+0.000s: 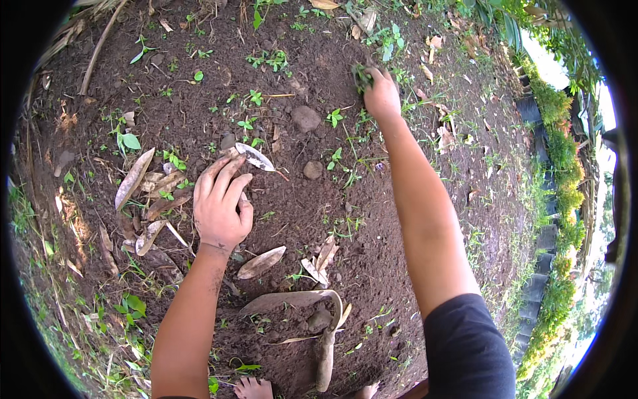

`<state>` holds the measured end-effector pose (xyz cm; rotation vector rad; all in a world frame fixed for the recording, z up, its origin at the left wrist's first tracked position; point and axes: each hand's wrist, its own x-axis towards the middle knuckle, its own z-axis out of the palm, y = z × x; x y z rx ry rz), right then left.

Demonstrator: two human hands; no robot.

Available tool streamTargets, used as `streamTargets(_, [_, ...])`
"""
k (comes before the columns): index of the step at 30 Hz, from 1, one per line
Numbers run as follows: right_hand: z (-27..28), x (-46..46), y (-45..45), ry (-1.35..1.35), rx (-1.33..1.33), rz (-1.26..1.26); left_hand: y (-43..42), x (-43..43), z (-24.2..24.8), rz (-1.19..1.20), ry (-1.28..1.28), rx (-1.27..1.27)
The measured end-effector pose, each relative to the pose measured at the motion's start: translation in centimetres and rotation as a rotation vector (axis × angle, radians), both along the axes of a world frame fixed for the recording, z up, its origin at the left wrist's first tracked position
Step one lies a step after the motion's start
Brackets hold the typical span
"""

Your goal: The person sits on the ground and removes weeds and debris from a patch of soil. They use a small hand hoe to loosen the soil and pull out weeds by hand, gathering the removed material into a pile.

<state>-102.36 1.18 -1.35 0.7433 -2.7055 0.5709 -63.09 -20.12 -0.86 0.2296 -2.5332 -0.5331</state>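
My right hand [383, 96] is stretched far out over the soil, its fingers closed on a small bunch of green weeds [361, 78]. Motion blurs the fingertips and the bunch. Nearer to me, my left hand [223, 202] is low over the ground, back up, with bent fingers. Its fingertips meet a dry leaf [255, 157] with a pale face and a reddish stalk; the palm is hidden, so any grip is unclear. Soil smears the left wrist. Before my feet lies a tool with a curved metal blade [289, 299] and a wooden handle [325, 360].
Dry leaves [134, 178] lie left of my left hand, with another dry leaf [262, 262] below it. Two stones [305, 118] [313, 169] sit in the soil among small green seedlings [335, 117]. Dark planter bags [546, 239] with shrubs [563, 199] line the right side. A bare foot [253, 388] shows at the bottom.
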Motion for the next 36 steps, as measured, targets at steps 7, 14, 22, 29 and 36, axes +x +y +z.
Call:
streamTargets(7, [5.7,11.6,7.6,-0.424,-0.057,0.065,0.0,0.0,-0.4,0.004,0.045,-0.028])
streamTargets(14, [7.9,3.0,3.5,-0.210,-0.369,-0.218,0.0,-0.1,-0.5,-0.010,0.028,-0.020])
streamTargets(22, [1.2,-3.2,-3.8,-0.156,0.247,-0.382,-0.2,-0.1,-0.3,-0.013,-0.012,-0.019])
streamTargets(29, [2.4,-2.5,-1.5,-0.203,0.273,-0.277,-0.4,0.0,-0.3,-0.022,0.006,-0.001])
streamTargets(36, [8.0,9.2,4.3,-0.569,-0.456,0.022,-0.3,0.0,-0.4,-0.010,0.021,-0.031])
